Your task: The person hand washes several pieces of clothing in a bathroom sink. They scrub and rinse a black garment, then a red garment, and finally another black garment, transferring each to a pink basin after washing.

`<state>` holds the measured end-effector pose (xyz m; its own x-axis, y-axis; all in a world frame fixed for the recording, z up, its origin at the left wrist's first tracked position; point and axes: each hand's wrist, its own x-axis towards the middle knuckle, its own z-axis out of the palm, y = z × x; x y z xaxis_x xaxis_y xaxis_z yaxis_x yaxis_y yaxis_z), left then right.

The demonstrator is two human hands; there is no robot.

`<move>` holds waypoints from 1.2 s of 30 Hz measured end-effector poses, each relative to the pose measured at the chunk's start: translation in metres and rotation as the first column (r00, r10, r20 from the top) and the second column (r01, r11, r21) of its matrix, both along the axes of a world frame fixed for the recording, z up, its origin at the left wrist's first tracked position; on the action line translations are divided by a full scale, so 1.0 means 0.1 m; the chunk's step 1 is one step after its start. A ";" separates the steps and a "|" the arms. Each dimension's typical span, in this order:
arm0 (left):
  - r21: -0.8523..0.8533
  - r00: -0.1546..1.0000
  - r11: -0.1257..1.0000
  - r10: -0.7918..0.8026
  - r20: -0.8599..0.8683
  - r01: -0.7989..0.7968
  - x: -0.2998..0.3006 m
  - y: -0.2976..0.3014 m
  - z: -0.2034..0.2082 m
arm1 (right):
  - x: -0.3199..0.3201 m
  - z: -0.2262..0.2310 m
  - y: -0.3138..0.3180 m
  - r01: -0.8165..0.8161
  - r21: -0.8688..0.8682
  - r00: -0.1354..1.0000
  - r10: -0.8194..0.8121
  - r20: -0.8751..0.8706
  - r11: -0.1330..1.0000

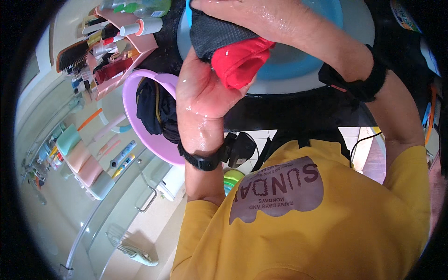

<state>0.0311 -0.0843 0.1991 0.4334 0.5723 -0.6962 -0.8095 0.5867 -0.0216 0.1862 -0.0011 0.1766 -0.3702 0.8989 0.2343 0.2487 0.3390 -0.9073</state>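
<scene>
Between my two hands is a wet piece of cloth (240,60), part bright red and part black mesh. From below, my left hand (199,91) supports it, palm up and glistening with water; the fingers are hidden behind the cloth. My right hand (256,16) presses on the black part from above, its fingertips cut off by the upper edge. Underneath lies a blue basin (333,21), set in a white sink (361,28). Black straps circle both wrists.
A pink tub (133,109) with dark clothes (151,107) stands left of my left forearm. Beyond it, a pink organizer (147,42) holds cosmetics and a hairbrush (73,56). Colored cups (79,161) and toothbrushes line the left wall. A black counter (294,114) surrounds the sink.
</scene>
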 end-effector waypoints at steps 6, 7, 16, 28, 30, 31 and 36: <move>0.048 0.999 0.999 -0.001 -0.036 0.002 0.02 -0.03 0.27 | 0.06 0.35 -0.03 -0.024 -0.091 1.000 0.025 0.012 0.996; 0.057 0.998 0.998 0.005 -0.060 -0.002 0.03 -0.02 0.30 | 0.07 0.39 -0.02 -0.035 -0.100 0.999 0.036 0.011 0.994; 0.028 0.985 0.998 0.068 -0.157 -0.064 -0.07 -0.04 0.46 | 0.20 0.49 -0.07 -0.094 -0.044 0.991 0.090 -0.094 0.995; -0.174 0.853 0.977 0.017 -0.522 -0.126 -0.13 0.16 -1.03 | 0.52 -1.05 0.44 0.215 -0.048 0.818 -0.152 0.555 0.976; -0.174 0.747 0.978 -0.028 -0.664 -0.117 -0.07 0.12 -1.09 | 0.48 -1.28 0.46 0.274 0.010 0.789 -0.231 0.569 0.962; -0.191 0.675 0.975 -0.065 -0.735 -0.114 -0.03 0.11 -1.11 | 0.43 -1.39 0.49 0.325 0.033 0.781 -0.288 0.555 0.945; -0.083 0.904 0.994 0.033 -0.427 -0.075 0.19 0.21 -1.31 | 0.06 -1.65 0.33 0.307 -0.291 0.897 -0.173 0.408 0.906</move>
